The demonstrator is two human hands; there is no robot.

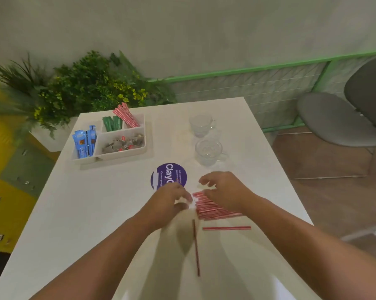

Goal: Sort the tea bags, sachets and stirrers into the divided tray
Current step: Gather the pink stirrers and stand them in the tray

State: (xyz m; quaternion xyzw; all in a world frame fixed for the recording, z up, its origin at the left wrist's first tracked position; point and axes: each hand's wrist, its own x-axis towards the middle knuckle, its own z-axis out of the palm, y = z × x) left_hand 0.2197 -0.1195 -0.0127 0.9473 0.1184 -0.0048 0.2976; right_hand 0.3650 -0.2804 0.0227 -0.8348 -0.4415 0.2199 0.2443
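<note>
**A:** What writing can be read?

**B:** "Clay" is read in white on a round purple sticker (168, 176) on the tabletop (96, 213). Its near edge is covered by the left hand (171, 200), and the smaller lines are too blurred.

**A:** What is seen around it?

**B:** Two glass cups (208, 152) are set beyond the right hand (223, 191). Potted plants (85, 83) are seen past the far left corner, and a grey chair (334, 120) to the right.

**A:** And the containers?

**B:** In the divided tray (111, 155), blue sachets (84, 144) are stood at the left. Green sachets (112, 124) and striped stirrers (126, 115) are kept at the back, and tea bags (124, 144) in the large front compartment.

**A:** The grips?

**B:** A pile of stirrers (213, 211) is covered by the right hand, its grip loosely bent, with nothing seen pinched. The left grip is curled at the pile's ends but blurred, so a hold cannot be told. Two loose stirrers (226, 228) are seen nearer.
</note>
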